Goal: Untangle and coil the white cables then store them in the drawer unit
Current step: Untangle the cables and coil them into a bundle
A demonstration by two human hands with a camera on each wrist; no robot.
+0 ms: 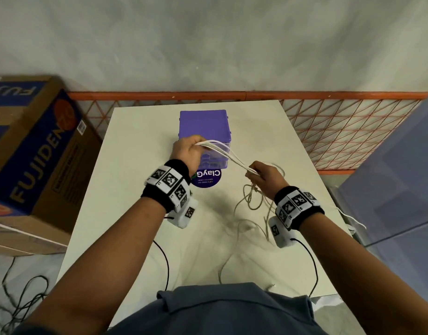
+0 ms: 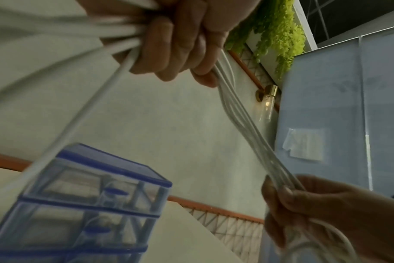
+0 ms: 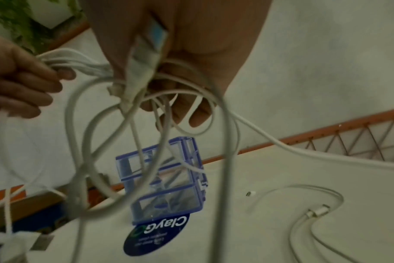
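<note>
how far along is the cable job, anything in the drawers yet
Midway. Done: several strands are gathered into a bundle. In hand: left hand and right hand grip the white cables stretched between them, loose loops dangling below. Left: more cable lies uncoiled on the table, and the drawer unit looks closed; its contents are unclear.

White table against a pale grey wall

A white table [image 1: 135, 189] fills the frame's centre; behind it an orange lattice railing [image 1: 328, 131] meets the mottled wall [image 1: 208, 44]. Cardboard box [image 1: 39, 146] at left, blue panel [image 1: 401, 177] at right, glowing wall lamp [image 2: 267, 102] under hanging greenery [image 2: 279, 35].
</note>
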